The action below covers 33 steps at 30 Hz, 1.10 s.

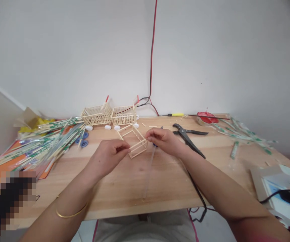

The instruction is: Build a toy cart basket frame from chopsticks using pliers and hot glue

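A small open frame of pale wooden sticks [135,132] stands tilted on the table between my hands. My left hand [111,155] is closed, thumb and fingertips pinching the near left end of a stick along its upper edge. At that stick's other end, my right hand [163,140] pinches too. Whether this stick is fixed to the frame I cannot tell. Under my right hand a translucent rod [150,174] runs toward the table's front, its blue upper part mostly hidden. Behind the frame are two stick-built carts, a left cart [96,115] and a right cart [123,115], with white wheels.
Black pliers [189,143] lie right of my right hand. Bundles of wrapped sticks [46,144] and blue wheels [84,143] are at left. Toward the back right sit a red-filled bowl [207,118] and loose wrappers [245,132]. A white box [281,191] and black cable [197,188] are nearer.
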Tool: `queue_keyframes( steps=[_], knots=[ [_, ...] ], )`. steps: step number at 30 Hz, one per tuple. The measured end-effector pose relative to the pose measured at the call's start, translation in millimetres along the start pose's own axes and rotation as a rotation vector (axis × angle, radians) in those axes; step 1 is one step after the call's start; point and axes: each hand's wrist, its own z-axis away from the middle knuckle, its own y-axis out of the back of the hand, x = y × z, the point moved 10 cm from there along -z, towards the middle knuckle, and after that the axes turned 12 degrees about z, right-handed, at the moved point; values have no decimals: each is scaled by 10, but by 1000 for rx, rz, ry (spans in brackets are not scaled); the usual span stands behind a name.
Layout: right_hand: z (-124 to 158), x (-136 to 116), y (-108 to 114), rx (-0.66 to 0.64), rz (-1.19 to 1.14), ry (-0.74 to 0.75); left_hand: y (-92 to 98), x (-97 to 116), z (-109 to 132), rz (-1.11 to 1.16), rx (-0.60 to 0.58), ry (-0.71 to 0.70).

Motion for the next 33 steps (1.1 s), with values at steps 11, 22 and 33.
queue_keyframes(
  steps=[11,22,33],
  knots=[
    [18,-124,34,6,134,133,-51,33,11,-157,57,-64],
    [9,-65,-11,-23,153,88,-113,3,4,-306,44,-25],
    [20,-50,-50,-19,85,55,-84,-22,4,-364,31,10]
  ],
)
